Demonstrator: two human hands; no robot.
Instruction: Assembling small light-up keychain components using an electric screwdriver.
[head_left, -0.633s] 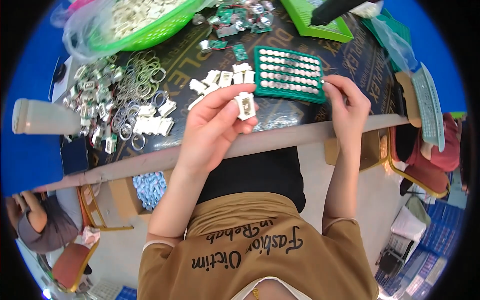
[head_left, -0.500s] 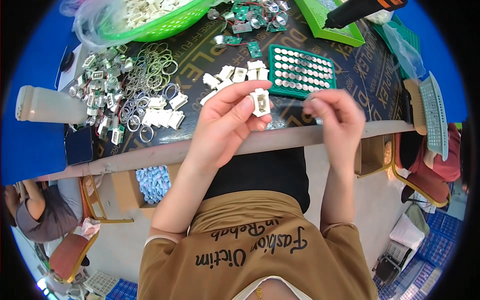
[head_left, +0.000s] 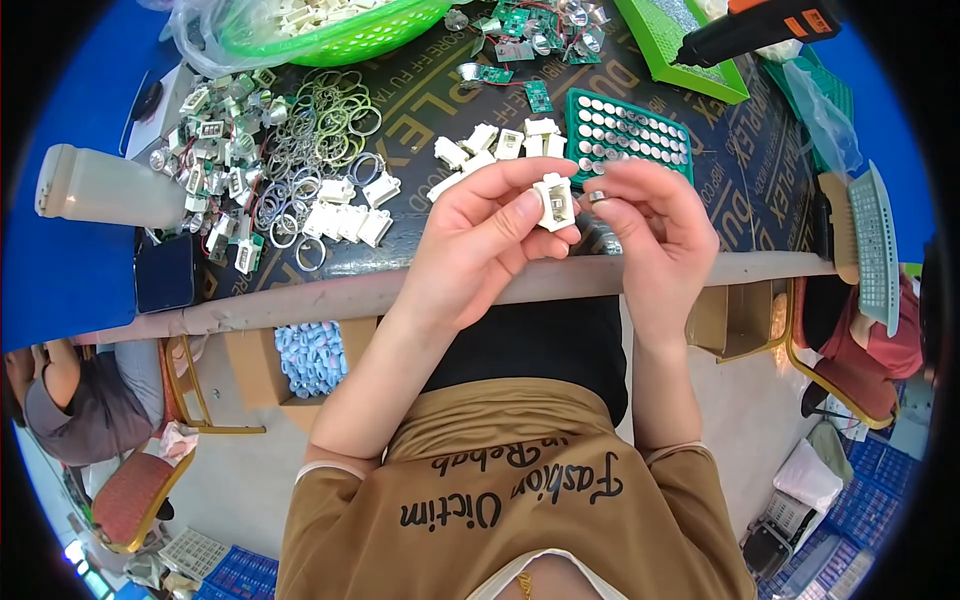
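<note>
Between thumb and fingers, my left hand [head_left: 485,235] holds a small white plastic housing [head_left: 555,203], its hollow side turned up. Close by on its right, my right hand [head_left: 665,220] pinches a small round silver button cell [head_left: 597,196], a short gap from the housing. Just beyond my right hand lies a green tray [head_left: 575,110] with rows of button cells [head_left: 630,133]. Past my left hand sits a loose group of similar white housings [head_left: 480,143]. More white housings [head_left: 345,220] lie to the left.
Key rings [head_left: 335,115] and wired lamp assemblies [head_left: 215,150] pile up at left, near a whitish bottle [head_left: 105,188] and dark phone [head_left: 165,273]. Farther back are a green basket [head_left: 370,40], green circuit boards [head_left: 538,97] and a black tool [head_left: 740,40] over a lime tray [head_left: 725,85].
My right hand has come left from beside the tray toward the housing, and the button cell now shows clearly in its fingertips. My left hand still holds the housing.
</note>
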